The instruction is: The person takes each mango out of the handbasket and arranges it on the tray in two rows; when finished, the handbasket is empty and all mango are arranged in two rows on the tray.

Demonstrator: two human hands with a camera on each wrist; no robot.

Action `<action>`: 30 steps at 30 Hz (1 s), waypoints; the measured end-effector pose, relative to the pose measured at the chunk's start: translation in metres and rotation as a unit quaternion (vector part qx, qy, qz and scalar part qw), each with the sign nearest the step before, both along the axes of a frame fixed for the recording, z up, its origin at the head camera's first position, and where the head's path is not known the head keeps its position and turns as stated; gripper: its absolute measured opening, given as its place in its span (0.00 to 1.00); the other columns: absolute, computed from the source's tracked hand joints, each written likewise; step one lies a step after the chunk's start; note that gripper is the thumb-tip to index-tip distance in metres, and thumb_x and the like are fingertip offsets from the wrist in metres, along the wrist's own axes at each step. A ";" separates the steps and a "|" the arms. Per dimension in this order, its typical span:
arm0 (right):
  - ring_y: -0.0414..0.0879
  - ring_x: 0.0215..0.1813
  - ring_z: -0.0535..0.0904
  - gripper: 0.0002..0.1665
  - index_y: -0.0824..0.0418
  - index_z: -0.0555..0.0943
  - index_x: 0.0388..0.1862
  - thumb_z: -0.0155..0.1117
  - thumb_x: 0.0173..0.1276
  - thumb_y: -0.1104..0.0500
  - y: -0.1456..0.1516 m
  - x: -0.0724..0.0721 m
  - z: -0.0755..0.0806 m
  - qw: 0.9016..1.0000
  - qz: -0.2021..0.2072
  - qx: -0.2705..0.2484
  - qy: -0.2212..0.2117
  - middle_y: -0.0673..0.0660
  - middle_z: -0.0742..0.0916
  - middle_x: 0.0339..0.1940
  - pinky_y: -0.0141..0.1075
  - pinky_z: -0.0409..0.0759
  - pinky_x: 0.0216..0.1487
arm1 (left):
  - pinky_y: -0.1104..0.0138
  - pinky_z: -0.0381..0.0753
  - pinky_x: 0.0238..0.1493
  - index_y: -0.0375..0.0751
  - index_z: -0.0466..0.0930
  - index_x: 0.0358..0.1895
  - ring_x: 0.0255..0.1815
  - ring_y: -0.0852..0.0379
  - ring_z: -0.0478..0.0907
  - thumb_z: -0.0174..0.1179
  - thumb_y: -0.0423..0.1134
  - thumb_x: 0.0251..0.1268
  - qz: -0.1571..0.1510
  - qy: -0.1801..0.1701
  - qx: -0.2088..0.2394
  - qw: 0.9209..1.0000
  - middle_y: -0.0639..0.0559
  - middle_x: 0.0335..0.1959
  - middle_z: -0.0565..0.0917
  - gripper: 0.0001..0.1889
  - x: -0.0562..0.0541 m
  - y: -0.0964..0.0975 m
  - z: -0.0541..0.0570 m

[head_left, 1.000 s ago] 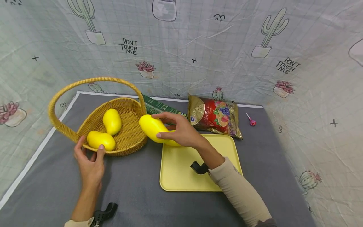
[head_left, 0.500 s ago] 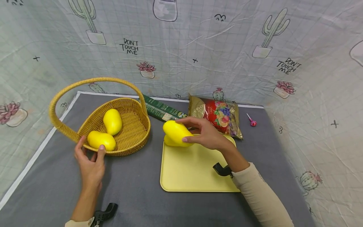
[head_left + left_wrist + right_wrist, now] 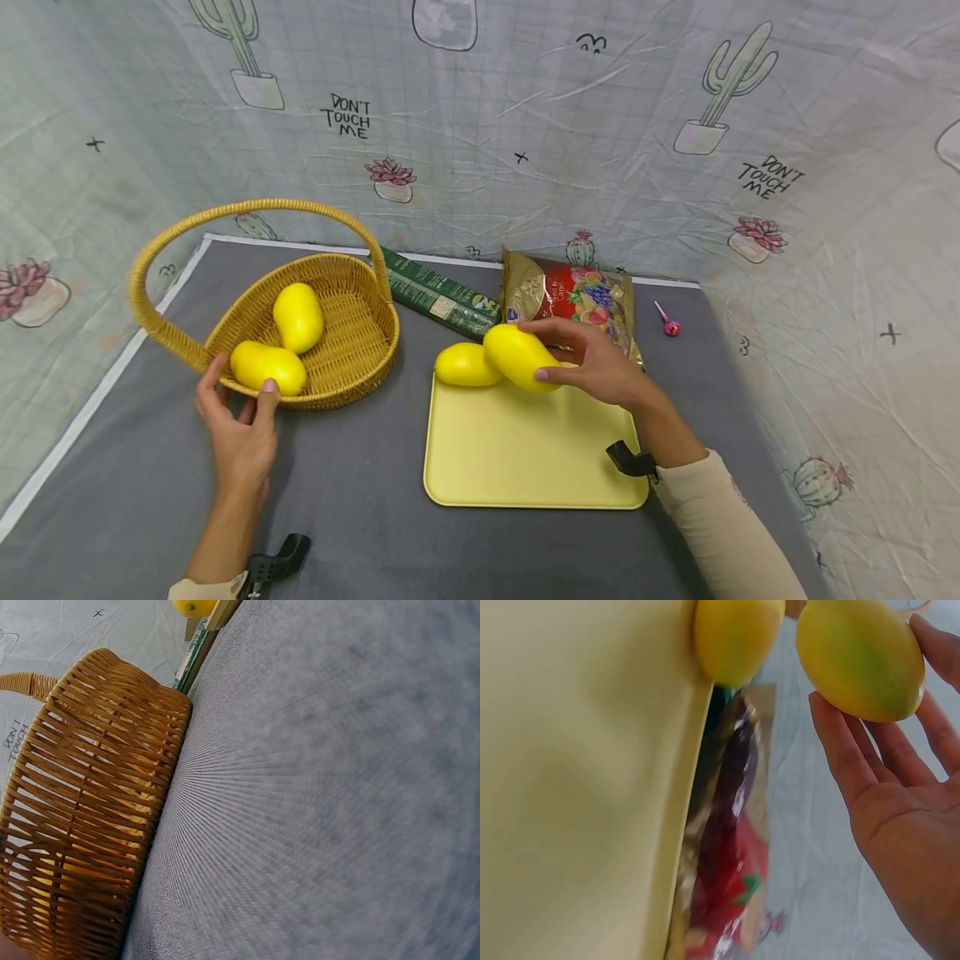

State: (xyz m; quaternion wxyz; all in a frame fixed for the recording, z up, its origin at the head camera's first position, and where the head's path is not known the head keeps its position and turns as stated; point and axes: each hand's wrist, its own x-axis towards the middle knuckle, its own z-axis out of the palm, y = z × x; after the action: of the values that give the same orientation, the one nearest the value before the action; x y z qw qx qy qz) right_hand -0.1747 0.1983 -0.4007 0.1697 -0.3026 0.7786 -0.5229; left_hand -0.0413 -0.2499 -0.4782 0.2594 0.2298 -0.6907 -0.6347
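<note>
My right hand [image 3: 600, 367] pinches a yellow mango [image 3: 521, 357] between thumb and fingers, above the far part of the yellow tray [image 3: 525, 454]. In the right wrist view that mango [image 3: 861, 656] hangs off the tray's surface. A second mango [image 3: 467, 365] lies at the tray's far left corner, just left of the held one. My left hand [image 3: 242, 437] grips the near left rim of the wicker basket [image 3: 352, 367], thumb over the edge. Two more mangoes lie in the basket, one upper mango [image 3: 297, 318] and one lower mango [image 3: 267, 368] beside the left fingers.
Behind the tray lies a gold and red candy bag [image 3: 573, 292], partly hidden by the right hand. A long green box [image 3: 435, 292] lies between basket and bag. A pink lollipop [image 3: 670, 327] is at the right. A patterned cloth [image 3: 465, 125] hangs behind the grey table.
My right hand has carried the mango rightward from beside the basket to above the tray, uncovering the other mango there. The left hand stays on the basket rim.
</note>
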 end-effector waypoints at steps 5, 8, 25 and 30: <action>0.54 0.72 0.78 0.36 0.53 0.78 0.75 0.75 0.70 0.64 0.021 -0.003 -0.008 1.000 -0.009 0.003 -0.004 0.55 0.80 0.74 0.45 0.77 0.74 | 0.50 0.56 0.83 0.61 0.55 0.83 0.87 0.52 0.48 0.61 0.35 0.78 0.002 0.000 -0.006 1.000 0.59 0.84 0.51 0.38 0.001 0.001 0.001; 0.54 0.71 0.78 0.35 0.55 0.77 0.76 0.75 0.71 0.64 0.033 -0.005 -0.012 1.000 -0.014 0.005 -0.011 0.57 0.80 0.74 0.38 0.78 0.73 | 0.49 0.56 0.84 0.61 0.55 0.83 0.87 0.51 0.48 0.61 0.35 0.78 0.000 -0.001 -0.006 1.000 0.59 0.84 0.51 0.38 0.001 0.001 0.002; 0.61 0.71 0.78 0.35 0.55 0.79 0.75 0.75 0.69 0.65 0.067 -0.012 -0.038 0.997 -0.018 0.071 -0.039 0.60 0.81 0.74 0.35 0.81 0.68 | 0.47 0.51 0.87 0.64 0.53 0.83 0.87 0.51 0.47 0.60 0.37 0.79 0.002 -0.016 -0.012 1.000 0.60 0.84 0.50 0.38 0.000 0.000 0.001; 0.56 0.68 0.77 0.35 0.54 0.79 0.75 0.75 0.69 0.63 0.069 -0.011 -0.035 0.994 -0.026 0.102 -0.001 0.59 0.82 0.70 0.39 0.81 0.70 | 0.47 0.51 0.87 0.64 0.53 0.83 0.88 0.52 0.46 0.59 0.37 0.80 0.000 -0.018 -0.014 1.000 0.60 0.84 0.50 0.37 -0.001 0.000 0.000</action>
State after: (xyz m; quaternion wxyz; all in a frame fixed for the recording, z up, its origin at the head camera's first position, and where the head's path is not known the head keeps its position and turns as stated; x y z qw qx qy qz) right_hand -0.1859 0.2673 -0.4360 0.1869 -0.2626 0.8351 -0.4458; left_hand -0.0418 -0.2495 -0.4782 0.2499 0.2379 -0.7040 -0.6208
